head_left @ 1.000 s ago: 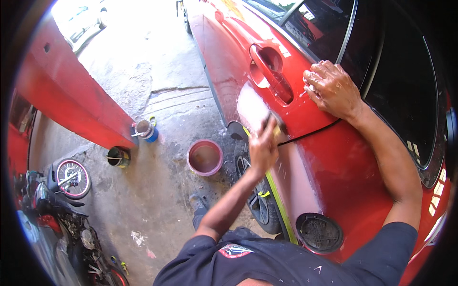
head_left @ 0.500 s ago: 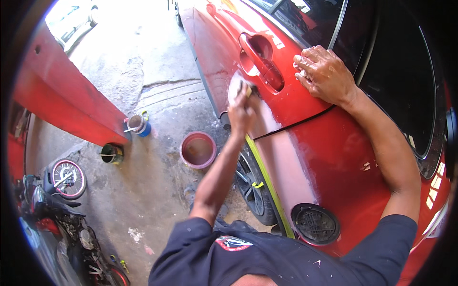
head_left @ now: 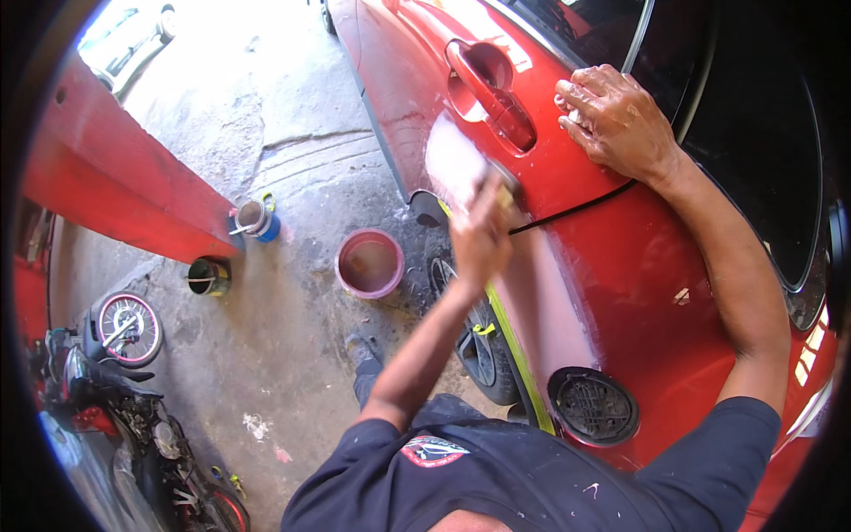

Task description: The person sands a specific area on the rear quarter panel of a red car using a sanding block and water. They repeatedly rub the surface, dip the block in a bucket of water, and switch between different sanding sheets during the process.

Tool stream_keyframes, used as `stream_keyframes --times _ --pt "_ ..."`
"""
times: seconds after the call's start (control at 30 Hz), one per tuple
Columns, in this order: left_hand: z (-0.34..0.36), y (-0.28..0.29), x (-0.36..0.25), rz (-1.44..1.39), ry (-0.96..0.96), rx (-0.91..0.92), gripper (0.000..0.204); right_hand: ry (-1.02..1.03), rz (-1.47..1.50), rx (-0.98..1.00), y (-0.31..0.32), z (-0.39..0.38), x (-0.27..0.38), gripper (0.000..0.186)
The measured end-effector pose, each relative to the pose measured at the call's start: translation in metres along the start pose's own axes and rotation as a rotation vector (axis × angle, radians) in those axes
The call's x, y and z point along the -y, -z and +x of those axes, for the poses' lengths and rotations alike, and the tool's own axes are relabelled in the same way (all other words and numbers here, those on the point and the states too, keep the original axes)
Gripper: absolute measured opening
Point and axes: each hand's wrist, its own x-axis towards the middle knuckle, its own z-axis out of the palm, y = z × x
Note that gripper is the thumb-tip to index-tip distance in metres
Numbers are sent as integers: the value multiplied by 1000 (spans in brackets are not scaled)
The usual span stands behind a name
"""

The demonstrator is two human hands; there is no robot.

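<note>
My left hand [head_left: 481, 235], blurred by motion, is closed on a sanding block [head_left: 507, 180], yellowish with a dark face. The block lies against the red car [head_left: 647, 284], at the pale pinkish filler strip [head_left: 545, 297] beside the door seam. Higher up, below the window, my right hand [head_left: 620, 124] rests on the paintwork. Its fingers are wet and curled round a small whitish wad [head_left: 574, 113] that I cannot make out. The red door handle [head_left: 487, 97] is between and above my hands. Toward the rear, the strip ends near a round black recess [head_left: 594, 406].
Green tape [head_left: 514, 355] edges the wheel arch above the wheel [head_left: 487, 355]. On the concrete floor stand a pink bucket of murky water [head_left: 399, 266], a blue can [head_left: 266, 229] and a dark can [head_left: 209, 277]. A red pillar [head_left: 133, 177] and a motorcycle [head_left: 133, 426] are at left.
My left hand has moved right and toward me with the sanding block, uncovering the strip's pale forward end. The right hand keeps its place on the car. The view has shifted slightly.
</note>
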Motion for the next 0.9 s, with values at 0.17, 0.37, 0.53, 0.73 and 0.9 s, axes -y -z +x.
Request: stream_keyframes --times 0.17,0.37,0.53,0.73,0.9 --pt "1 -1 11 -107 46 -34 52 -2 39 15 -3 6 1 36" --pt "62 7 38 -14 204 22 50 -12 26 5 2 3 5 38" --pt "8 2 12 44 0 -66 55 -33 55 26 0 6 3 37" --pt "70 12 50 -50 181 -73 52 -6 34 2 6 13 6 34" --pt "15 -4 23 82 73 -95 56 -14 70 73 6 12 7 34"
